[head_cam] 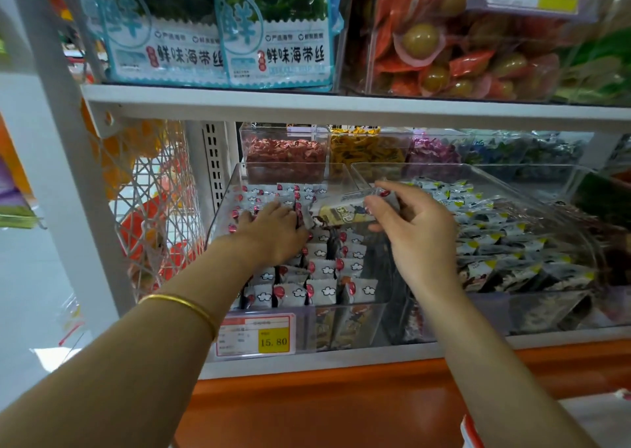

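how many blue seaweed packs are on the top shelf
2, side by side on the top shelf: left pack and right pack. More may be hidden behind them.

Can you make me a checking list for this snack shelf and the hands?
Surface: white shelf, full of snacks.
Job's things: white packets in rows in the left bin; yellow packet above them.
Clutter: dark packets in the right bin; price tag in front.
Grippers: left hand rests on the white packets; right hand pinches the yellow packet.
Cables: nothing seen.
Surroundings: candy tubs behind; seaweed bags above.
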Action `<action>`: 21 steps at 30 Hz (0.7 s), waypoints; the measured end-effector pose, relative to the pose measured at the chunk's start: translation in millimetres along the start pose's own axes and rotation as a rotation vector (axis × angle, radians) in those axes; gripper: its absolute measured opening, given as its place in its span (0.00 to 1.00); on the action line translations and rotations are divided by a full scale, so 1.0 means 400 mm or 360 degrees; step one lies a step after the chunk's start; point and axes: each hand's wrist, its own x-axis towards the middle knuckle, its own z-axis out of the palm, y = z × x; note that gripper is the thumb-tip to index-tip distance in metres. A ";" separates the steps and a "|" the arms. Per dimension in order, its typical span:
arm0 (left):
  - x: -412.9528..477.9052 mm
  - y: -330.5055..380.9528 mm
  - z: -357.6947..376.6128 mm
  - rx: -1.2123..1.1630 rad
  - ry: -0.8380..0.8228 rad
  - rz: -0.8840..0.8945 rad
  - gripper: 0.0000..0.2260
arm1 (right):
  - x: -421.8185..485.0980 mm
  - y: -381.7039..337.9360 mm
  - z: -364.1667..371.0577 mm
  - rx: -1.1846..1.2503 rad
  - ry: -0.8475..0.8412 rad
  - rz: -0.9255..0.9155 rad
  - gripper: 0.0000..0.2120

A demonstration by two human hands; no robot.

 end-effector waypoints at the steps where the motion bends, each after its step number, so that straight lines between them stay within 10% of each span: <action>1: 0.006 -0.004 0.004 0.0058 -0.0047 -0.0013 0.24 | 0.001 0.002 0.000 -0.0010 0.0006 -0.0003 0.14; 11: -0.069 -0.009 0.012 -0.0034 0.0079 0.0044 0.25 | 0.070 -0.029 0.068 -0.0103 -0.0012 -0.0146 0.12; 21: -0.123 -0.006 0.020 -0.0033 0.0165 0.0113 0.23 | 0.165 -0.026 0.247 -0.1008 -0.0773 -0.0456 0.11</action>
